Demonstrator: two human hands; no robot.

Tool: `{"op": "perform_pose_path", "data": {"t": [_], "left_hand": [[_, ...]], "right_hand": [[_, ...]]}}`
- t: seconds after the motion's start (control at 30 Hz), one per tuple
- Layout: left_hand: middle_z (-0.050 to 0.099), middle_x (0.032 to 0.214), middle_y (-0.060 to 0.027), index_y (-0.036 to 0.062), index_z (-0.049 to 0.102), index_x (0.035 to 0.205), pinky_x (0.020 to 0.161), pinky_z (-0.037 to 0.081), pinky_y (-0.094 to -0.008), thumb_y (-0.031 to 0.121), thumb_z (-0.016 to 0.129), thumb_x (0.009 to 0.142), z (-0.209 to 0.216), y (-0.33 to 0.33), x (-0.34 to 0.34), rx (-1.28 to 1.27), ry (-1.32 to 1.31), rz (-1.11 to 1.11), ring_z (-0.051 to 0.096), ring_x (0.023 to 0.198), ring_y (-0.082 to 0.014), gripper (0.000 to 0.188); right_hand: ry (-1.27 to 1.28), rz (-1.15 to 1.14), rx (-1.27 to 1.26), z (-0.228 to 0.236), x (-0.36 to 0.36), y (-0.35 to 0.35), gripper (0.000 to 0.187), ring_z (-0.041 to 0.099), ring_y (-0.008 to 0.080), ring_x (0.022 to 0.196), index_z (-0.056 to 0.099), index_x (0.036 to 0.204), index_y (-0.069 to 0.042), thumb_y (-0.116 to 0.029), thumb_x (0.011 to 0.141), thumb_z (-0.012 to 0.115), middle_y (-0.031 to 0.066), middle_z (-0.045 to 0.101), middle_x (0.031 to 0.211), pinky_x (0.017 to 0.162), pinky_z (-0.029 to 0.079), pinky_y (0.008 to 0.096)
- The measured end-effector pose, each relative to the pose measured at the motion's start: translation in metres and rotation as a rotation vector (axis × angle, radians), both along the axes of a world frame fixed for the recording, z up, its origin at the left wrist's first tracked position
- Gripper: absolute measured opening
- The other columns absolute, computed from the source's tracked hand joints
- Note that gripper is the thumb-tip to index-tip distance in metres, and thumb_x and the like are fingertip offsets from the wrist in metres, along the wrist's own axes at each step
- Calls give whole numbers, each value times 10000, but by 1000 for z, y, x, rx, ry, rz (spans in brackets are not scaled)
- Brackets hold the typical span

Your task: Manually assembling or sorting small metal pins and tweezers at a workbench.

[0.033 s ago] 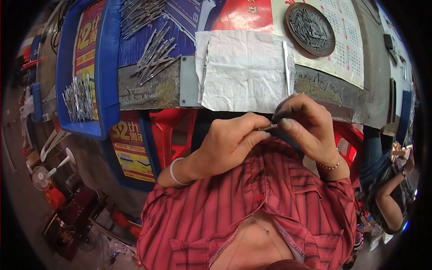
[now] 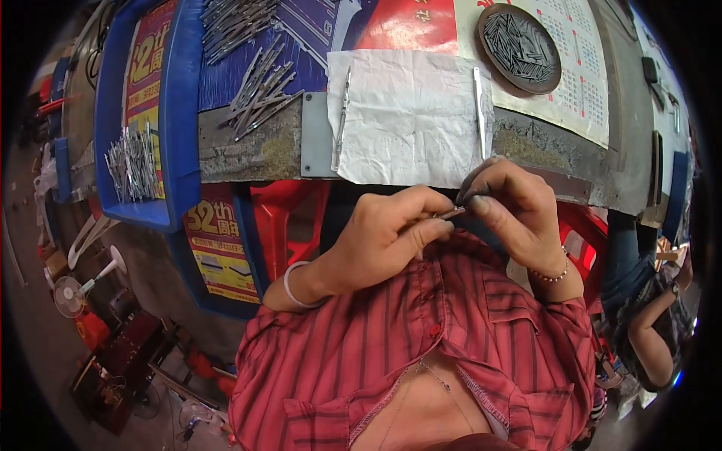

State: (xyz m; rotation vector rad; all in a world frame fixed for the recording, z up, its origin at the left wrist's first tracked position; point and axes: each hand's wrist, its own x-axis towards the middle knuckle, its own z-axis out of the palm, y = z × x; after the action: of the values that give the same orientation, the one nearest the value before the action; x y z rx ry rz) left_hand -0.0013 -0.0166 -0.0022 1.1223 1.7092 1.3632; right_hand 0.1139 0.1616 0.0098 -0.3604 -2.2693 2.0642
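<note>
Just off the table's near edge, my left hand (image 2: pixel 391 237) pinches a small slender metal piece (image 2: pixel 453 213) between thumb and forefinger. My right hand (image 2: pixel 519 214) closes its darkened thumb and fingertips on the far end of the same piece. Most of the piece is hidden by the fingers. Beyond them lies a creased sheet of white paper (image 2: pixel 410 120), with a thin metal rod (image 2: pixel 343 109) along its left side and a flat silver strip, narrow at one end, (image 2: pixel 479 113) along its right.
A round dish of small dark metal pins (image 2: pixel 519 49) stands at the back right. Loose slim metal parts (image 2: pixel 259 90) lie at the left, beside a blue bin (image 2: pixel 184 150) holding a bundle of similar parts (image 2: pixel 134 165). A red stool (image 2: pixel 286 218) is under the table; another person's arm (image 2: pixel 650 338) shows at right.
</note>
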Motion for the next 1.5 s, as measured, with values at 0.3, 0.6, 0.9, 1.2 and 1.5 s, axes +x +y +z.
{"op": "perform_pose_path", "data": {"t": [0.3, 0.6, 0.9, 1.2, 1.5], "left_hand": [[625, 745, -116, -38, 527, 1084, 391, 321, -173, 199, 450, 981, -14, 1, -2, -114, -1486, -139, 413, 399, -52, 269], [593, 731, -85, -35, 505, 1106, 361, 282, -179, 173, 427, 990, -15, 5, 4, -97, -1747, -87, 361, 377, -30, 251], [592, 737, -68, -24, 512, 1106, 366, 270, -173, 179, 426, 992, -11, 11, 4, -128, -1765, -61, 355, 383, -21, 248], [581, 731, -52, -15, 510, 1100, 365, 256, -160, 173, 412, 996, -4, 27, 0, -182, -1727, -27, 349, 383, -16, 235], [578, 737, -56, -21, 506, 1116, 358, 271, -170, 178, 410, 996, 9, 52, -3, -200, -1620, -24, 346, 393, -17, 251]], "right_hand": [[-72, -77, -283, -5, 2, -2, 102, 511, 46, 692, 543, 909, 10, -84, 898, 582, 4, 563, 776, 607, 423, 210], [-140, -15, -370, -6, -1, 4, 87, 480, 43, 729, 521, 885, 10, -68, 897, 557, -7, 534, 783, 631, 399, 207], [-150, -23, -473, -10, 0, 8, 103, 490, 42, 705, 520, 875, -1, -93, 905, 554, 2, 557, 769, 612, 394, 206], [-98, -66, -508, -18, -1, 18, 123, 515, 54, 638, 528, 870, -7, -120, 911, 553, 29, 603, 764, 555, 418, 200], [-24, -122, -571, -16, 6, 33, 128, 498, 43, 606, 535, 904, -11, -131, 948, 522, 21, 604, 775, 542, 411, 185]]}}
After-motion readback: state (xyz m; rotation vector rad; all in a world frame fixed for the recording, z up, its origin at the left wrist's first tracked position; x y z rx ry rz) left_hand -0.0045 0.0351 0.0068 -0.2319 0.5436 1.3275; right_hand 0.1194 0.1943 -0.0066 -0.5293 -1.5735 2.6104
